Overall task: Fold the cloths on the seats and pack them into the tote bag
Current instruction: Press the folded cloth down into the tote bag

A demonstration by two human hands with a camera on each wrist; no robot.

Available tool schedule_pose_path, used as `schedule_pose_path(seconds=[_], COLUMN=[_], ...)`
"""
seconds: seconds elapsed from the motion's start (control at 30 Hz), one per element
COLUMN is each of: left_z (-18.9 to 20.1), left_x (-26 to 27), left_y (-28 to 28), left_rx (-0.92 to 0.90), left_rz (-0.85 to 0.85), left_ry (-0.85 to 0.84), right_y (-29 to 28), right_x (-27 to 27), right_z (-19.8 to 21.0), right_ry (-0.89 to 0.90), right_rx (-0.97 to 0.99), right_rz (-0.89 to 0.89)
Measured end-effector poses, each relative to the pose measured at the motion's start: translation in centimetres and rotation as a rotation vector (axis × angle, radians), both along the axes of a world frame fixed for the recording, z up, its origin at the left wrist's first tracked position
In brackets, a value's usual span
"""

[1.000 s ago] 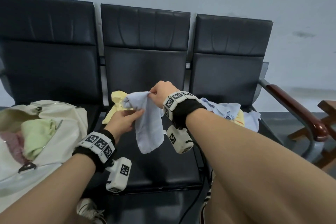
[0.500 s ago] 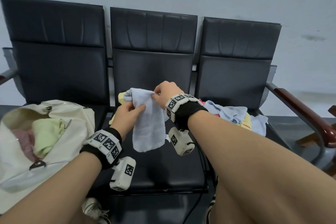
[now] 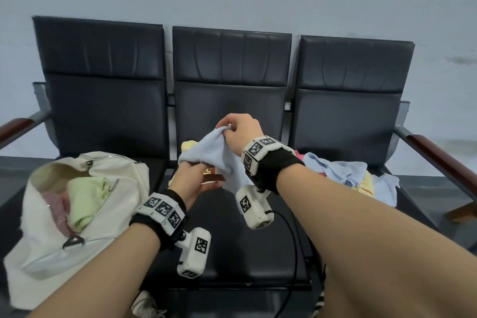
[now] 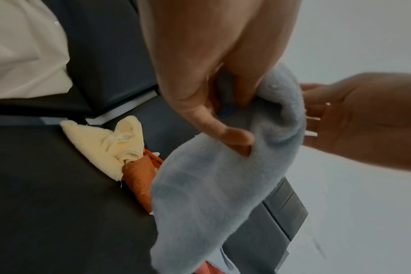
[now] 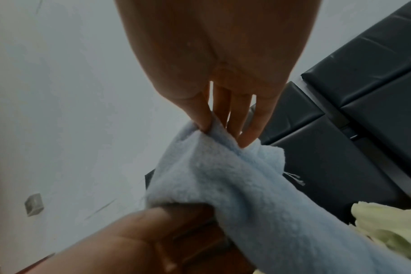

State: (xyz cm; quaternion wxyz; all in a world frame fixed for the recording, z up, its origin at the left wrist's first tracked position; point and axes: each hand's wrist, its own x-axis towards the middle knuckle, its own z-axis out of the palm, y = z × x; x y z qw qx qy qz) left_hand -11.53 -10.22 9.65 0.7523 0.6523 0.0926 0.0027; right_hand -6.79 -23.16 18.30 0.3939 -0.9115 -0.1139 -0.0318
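Pale blue fleecy cloth, draped

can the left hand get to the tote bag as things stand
Probably yes. The tote bag sits open on the left seat, beside the left hand, with nothing between them. But that hand holds the blue cloth together with the right hand, so the cloth would come along.

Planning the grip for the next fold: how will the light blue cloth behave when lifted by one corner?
Probably floppy: the light blue cloth sags between the right hand and left hand. Likely light, since a fingertip pinch carries it. Its fuzzy pile should resist slipping.
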Motion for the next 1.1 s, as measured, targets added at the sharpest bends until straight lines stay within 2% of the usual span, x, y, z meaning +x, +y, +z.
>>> schedule_pose_path(seconds=[0.1, 0.2, 0.3, 0.33, 0.43, 0.57, 0.87, 0.97, 1.1], left_z=[0.6, 0.6, 0.2, 0.2, 0.3, -0.5, -1.6, -1.7, -2.2], left_x=[0.4, 0.7, 1.2, 1.6, 2.6, 1.5, 1.1, 1.1, 1.3], left_y=[0.0, 0.1, 0.7, 0.7, 0.3, 1.4, 2.6, 2.6, 3.0], left_rx=[0.152, 0.106, 0.243, 0.230, 0.256, 0.062, -0.042, -0.023, 0.090], left_rz=[0.093, 0.120, 0.154, 0.154, 0.235, 0.228, 0.275, 0.271, 0.329], left_ry=[-0.063, -0.041, -0.040, -0.032, 0.131, -0.051, 0.007, -0.022, -0.112], right_y=[0.5, 0.5, -0.2, -0.5, -0.9, -1.3, -2.0, -1.7, -1.5], right_x=[-0.4, -0.6, -0.8, -0.8, -0.7, -0.1, 0.1, -0.1, -0.4], right_z=[0.3, 0.5, 0.5, 0.4, 0.1, 0.3, -0.5, -0.1, 0.1], right_ry=[0.009, 0.001, 0.035, 0.047, 0.043, 0.004, 0.033, 0.035, 0.048], right_rx=[0.056, 0.094, 0.070, 0.064, 0.088, 0.143, 0.057, 0.068, 0.012], right_rz=[0.069, 0.080, 0.070, 0.058, -0.016, -0.148, -0.170, -0.190, -0.180])
